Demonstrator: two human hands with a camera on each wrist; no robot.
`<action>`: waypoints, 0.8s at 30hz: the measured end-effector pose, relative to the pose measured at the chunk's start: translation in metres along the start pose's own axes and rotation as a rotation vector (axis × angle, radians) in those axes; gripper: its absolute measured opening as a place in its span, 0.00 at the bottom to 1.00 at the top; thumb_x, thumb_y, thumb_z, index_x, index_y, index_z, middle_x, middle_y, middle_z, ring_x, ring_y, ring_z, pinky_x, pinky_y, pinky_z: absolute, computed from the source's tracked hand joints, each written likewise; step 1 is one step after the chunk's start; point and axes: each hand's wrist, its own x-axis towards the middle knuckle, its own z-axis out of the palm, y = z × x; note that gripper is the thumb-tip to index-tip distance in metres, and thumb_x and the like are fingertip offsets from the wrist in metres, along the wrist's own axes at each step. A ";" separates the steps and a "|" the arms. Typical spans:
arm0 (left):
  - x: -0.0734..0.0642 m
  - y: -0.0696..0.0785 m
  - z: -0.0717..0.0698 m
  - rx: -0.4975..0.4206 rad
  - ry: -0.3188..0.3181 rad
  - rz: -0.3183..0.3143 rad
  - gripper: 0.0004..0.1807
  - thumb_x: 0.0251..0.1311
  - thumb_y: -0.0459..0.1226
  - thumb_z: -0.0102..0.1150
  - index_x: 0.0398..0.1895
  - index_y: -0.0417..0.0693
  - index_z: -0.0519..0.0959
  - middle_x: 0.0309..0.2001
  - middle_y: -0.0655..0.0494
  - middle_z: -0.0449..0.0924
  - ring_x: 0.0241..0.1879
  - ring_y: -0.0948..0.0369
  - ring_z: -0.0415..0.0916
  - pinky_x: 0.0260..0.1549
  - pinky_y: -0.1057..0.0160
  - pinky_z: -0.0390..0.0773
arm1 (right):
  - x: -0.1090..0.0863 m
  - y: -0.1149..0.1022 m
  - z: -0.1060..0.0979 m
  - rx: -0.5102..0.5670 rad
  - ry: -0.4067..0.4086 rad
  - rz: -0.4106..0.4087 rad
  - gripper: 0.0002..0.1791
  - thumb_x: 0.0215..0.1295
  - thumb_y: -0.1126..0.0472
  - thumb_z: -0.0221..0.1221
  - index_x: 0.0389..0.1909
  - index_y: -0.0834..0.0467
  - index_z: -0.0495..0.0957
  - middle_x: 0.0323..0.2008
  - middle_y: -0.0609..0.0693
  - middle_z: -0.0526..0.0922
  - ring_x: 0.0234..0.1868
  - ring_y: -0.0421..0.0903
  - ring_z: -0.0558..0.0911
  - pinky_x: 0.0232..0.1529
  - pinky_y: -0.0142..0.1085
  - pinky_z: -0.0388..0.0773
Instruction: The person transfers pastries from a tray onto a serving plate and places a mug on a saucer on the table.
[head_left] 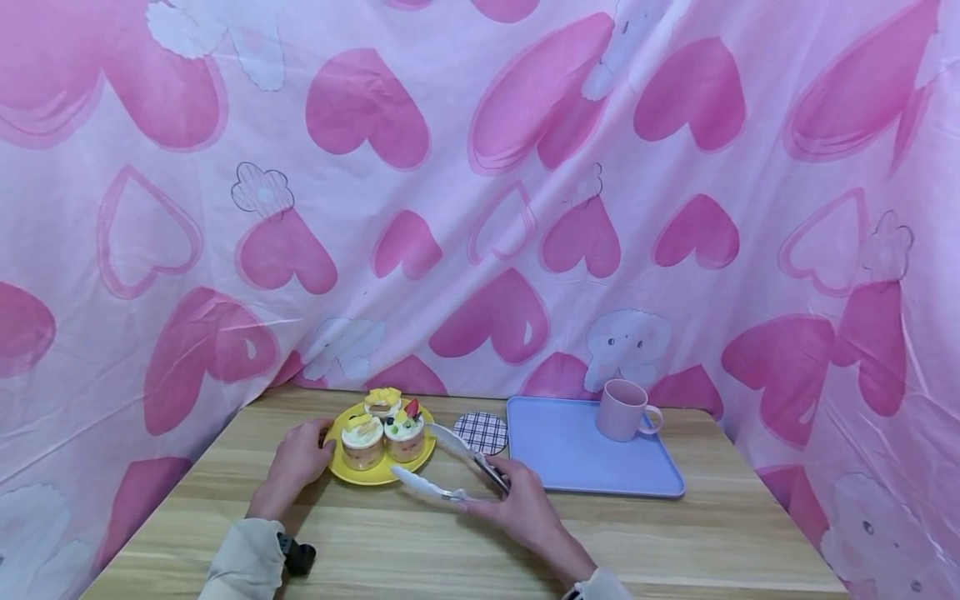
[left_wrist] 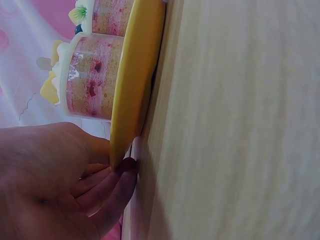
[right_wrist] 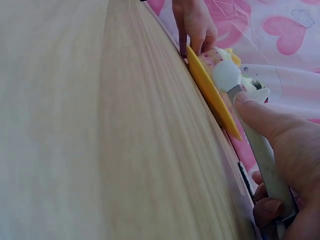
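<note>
My left hand [head_left: 296, 457] pinches the left rim of a yellow plate [head_left: 375, 477], thumb above and fingers below, as the left wrist view shows. On the plate stand three clear cake cups: one with yellow fruit and cream [head_left: 362, 456] near the front left, one topped with a strawberry [head_left: 405, 447] at the right, and another with yellow topping [head_left: 383, 405] behind. My right hand [head_left: 521, 507] grips metal tongs [right_wrist: 262, 155] with white tips. Their arms are spread, the tips pointing left at the plate's right side, near the strawberry cup. Nothing sits between the tips.
A round checked coaster [head_left: 481, 432] lies right of the plate. Beside it is a blue tray [head_left: 585, 467] with a pink mug [head_left: 622, 412] standing at its back right. A pink heart-patterned curtain [head_left: 450, 192] hangs along the back of the wooden table [head_left: 360, 550].
</note>
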 end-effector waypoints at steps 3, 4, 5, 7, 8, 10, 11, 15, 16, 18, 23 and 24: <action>0.000 0.000 0.000 -0.003 -0.001 -0.001 0.27 0.66 0.32 0.56 0.67 0.31 0.69 0.61 0.31 0.75 0.58 0.38 0.74 0.57 0.38 0.76 | -0.001 0.002 -0.003 0.002 0.008 0.006 0.54 0.36 0.26 0.72 0.64 0.53 0.77 0.49 0.47 0.84 0.46 0.41 0.79 0.47 0.36 0.80; 0.000 0.000 0.000 -0.004 -0.002 -0.002 0.27 0.66 0.32 0.56 0.67 0.31 0.69 0.61 0.31 0.75 0.58 0.38 0.74 0.57 0.38 0.76 | -0.001 0.002 -0.004 0.007 0.016 0.003 0.53 0.36 0.27 0.73 0.63 0.53 0.77 0.48 0.46 0.84 0.45 0.41 0.79 0.46 0.35 0.80; 0.000 0.000 0.000 -0.004 -0.002 -0.001 0.27 0.66 0.32 0.56 0.67 0.31 0.69 0.61 0.30 0.75 0.58 0.38 0.75 0.57 0.38 0.76 | 0.000 0.003 -0.005 0.015 0.027 0.000 0.52 0.37 0.28 0.73 0.63 0.53 0.78 0.47 0.47 0.84 0.44 0.41 0.79 0.45 0.34 0.79; 0.000 0.000 0.000 -0.005 -0.003 -0.002 0.27 0.66 0.32 0.56 0.67 0.31 0.69 0.61 0.31 0.75 0.58 0.39 0.75 0.57 0.38 0.76 | 0.000 0.005 -0.007 0.041 0.049 -0.014 0.50 0.38 0.30 0.74 0.62 0.54 0.78 0.44 0.48 0.84 0.41 0.42 0.78 0.41 0.32 0.79; 0.000 0.000 0.000 -0.008 -0.005 -0.005 0.27 0.66 0.33 0.56 0.67 0.31 0.69 0.61 0.31 0.75 0.58 0.39 0.75 0.57 0.38 0.76 | 0.001 0.006 -0.008 0.058 0.057 -0.016 0.48 0.39 0.31 0.74 0.61 0.53 0.79 0.41 0.49 0.84 0.39 0.43 0.78 0.38 0.31 0.79; 0.000 -0.001 0.001 -0.010 -0.006 -0.008 0.27 0.66 0.33 0.56 0.67 0.32 0.69 0.61 0.31 0.76 0.57 0.40 0.75 0.57 0.38 0.76 | 0.002 0.007 -0.010 0.087 0.076 -0.022 0.45 0.40 0.32 0.75 0.59 0.51 0.80 0.37 0.51 0.83 0.36 0.44 0.78 0.35 0.29 0.77; 0.000 -0.001 0.001 -0.010 -0.006 -0.009 0.27 0.66 0.33 0.56 0.68 0.32 0.69 0.61 0.32 0.76 0.57 0.40 0.75 0.57 0.38 0.76 | 0.003 0.008 -0.011 0.102 0.082 -0.017 0.43 0.40 0.33 0.75 0.58 0.51 0.81 0.35 0.52 0.82 0.35 0.45 0.77 0.32 0.29 0.76; 0.001 -0.001 0.002 -0.012 -0.006 -0.009 0.27 0.66 0.32 0.56 0.67 0.32 0.69 0.61 0.32 0.76 0.57 0.40 0.75 0.57 0.38 0.76 | 0.006 0.012 -0.016 0.133 0.119 0.025 0.37 0.39 0.34 0.76 0.53 0.42 0.82 0.32 0.53 0.80 0.33 0.46 0.76 0.29 0.29 0.73; 0.001 -0.001 0.002 -0.016 -0.008 -0.011 0.27 0.66 0.32 0.56 0.67 0.32 0.69 0.61 0.31 0.76 0.58 0.40 0.75 0.57 0.38 0.76 | 0.006 0.013 -0.017 0.135 0.130 0.039 0.37 0.38 0.34 0.76 0.53 0.41 0.81 0.32 0.53 0.79 0.33 0.45 0.76 0.28 0.29 0.73; 0.001 0.000 0.002 -0.024 -0.009 -0.011 0.27 0.66 0.32 0.56 0.67 0.31 0.69 0.61 0.31 0.75 0.58 0.40 0.74 0.58 0.39 0.76 | 0.007 0.015 -0.020 0.134 0.150 0.053 0.36 0.38 0.33 0.76 0.52 0.41 0.81 0.32 0.51 0.79 0.33 0.45 0.76 0.29 0.30 0.73; 0.001 0.000 0.002 -0.037 -0.010 -0.012 0.27 0.67 0.31 0.56 0.67 0.30 0.68 0.62 0.30 0.74 0.60 0.38 0.73 0.58 0.39 0.76 | 0.008 0.022 -0.027 0.125 0.189 0.076 0.43 0.38 0.31 0.75 0.58 0.46 0.81 0.40 0.49 0.83 0.39 0.43 0.78 0.39 0.32 0.77; 0.001 0.000 0.002 -0.037 -0.008 -0.011 0.27 0.67 0.31 0.56 0.67 0.30 0.68 0.62 0.30 0.74 0.60 0.39 0.74 0.58 0.39 0.76 | 0.007 0.024 -0.029 0.121 0.197 0.082 0.45 0.37 0.31 0.75 0.59 0.47 0.81 0.42 0.48 0.84 0.41 0.42 0.79 0.42 0.33 0.79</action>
